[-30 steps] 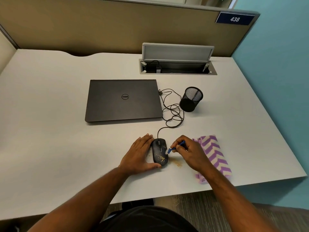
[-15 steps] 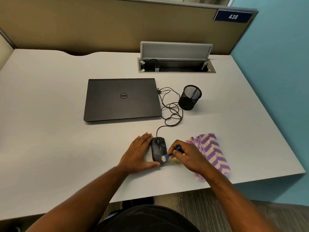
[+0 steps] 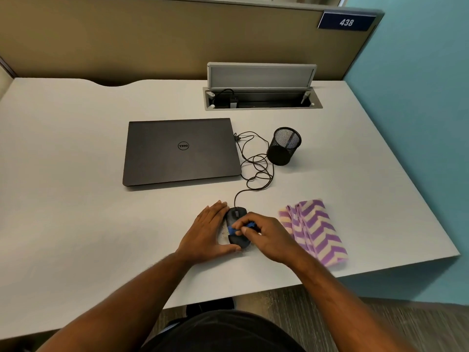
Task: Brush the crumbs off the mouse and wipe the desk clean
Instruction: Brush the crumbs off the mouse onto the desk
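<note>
A black wired mouse [image 3: 236, 216] lies near the front edge of the white desk [image 3: 76, 224]. My left hand [image 3: 208, 232] lies flat against the mouse's left side, thumb at its rear, holding it in place. My right hand [image 3: 266, 236] pinches a small blue brush [image 3: 232, 230] laid across the mouse's top, bristles at its left side. Crumbs [image 3: 223, 233] show on the desk between the mouse and my left palm. A purple and cream chevron cloth [image 3: 314, 231] lies folded to the right of my right hand.
A closed dark laptop [image 3: 180, 152] sits behind the mouse, with the mouse cable [image 3: 256, 168] coiled to its right. A black mesh pen cup [image 3: 284, 146] stands beside the cable. An open cable tray [image 3: 261, 97] is at the back. A teal wall borders the right.
My right hand has carried the brush from the mouse's right edge across its top to the left side. My left hand has stayed against the mouse.
</note>
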